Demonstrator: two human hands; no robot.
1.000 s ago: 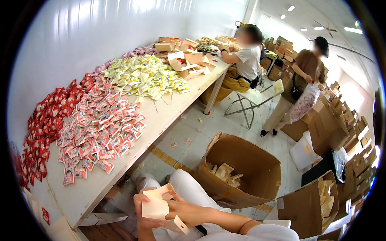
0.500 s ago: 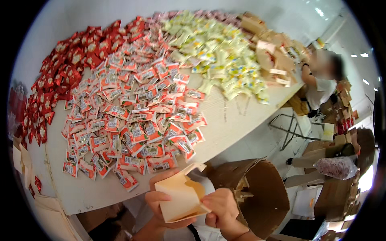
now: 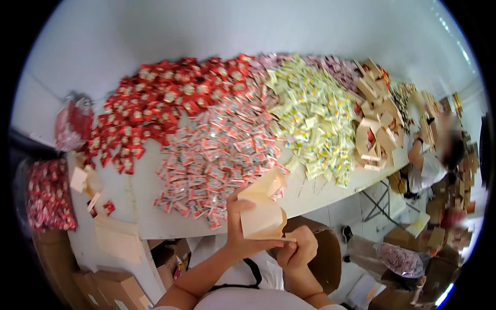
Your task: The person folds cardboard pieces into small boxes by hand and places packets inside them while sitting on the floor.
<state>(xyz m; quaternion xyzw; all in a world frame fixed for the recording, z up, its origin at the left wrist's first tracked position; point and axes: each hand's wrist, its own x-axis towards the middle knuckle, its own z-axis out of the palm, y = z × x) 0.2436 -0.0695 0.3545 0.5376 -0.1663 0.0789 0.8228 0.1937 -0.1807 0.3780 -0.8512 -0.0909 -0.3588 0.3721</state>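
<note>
A cream paper box (image 3: 260, 213), partly folded with its flaps standing up, is held in front of me above the table's near edge. My left hand (image 3: 238, 227) is closed around its left side and underside. At the lower right corner, my right hand (image 3: 299, 248) has its fingers curled and pinches the edge of the box. Just beyond lies a heap of small red-and-white wrapped packets (image 3: 222, 150). The inside of the box is mostly hidden.
Red packets (image 3: 155, 98) and pale green packets (image 3: 315, 119) are heaped farther back. Filled cream boxes (image 3: 380, 134) stand at the right, near a co-worker (image 3: 431, 165). Flat cream sheets (image 3: 118, 237) lie at the left. A large cardboard carton (image 3: 328, 258) stands below the table's edge.
My view has lifted and swung left, showing more wall and the table's left end. The box has turned more upright, and my right hand has moved to its lower corner.
</note>
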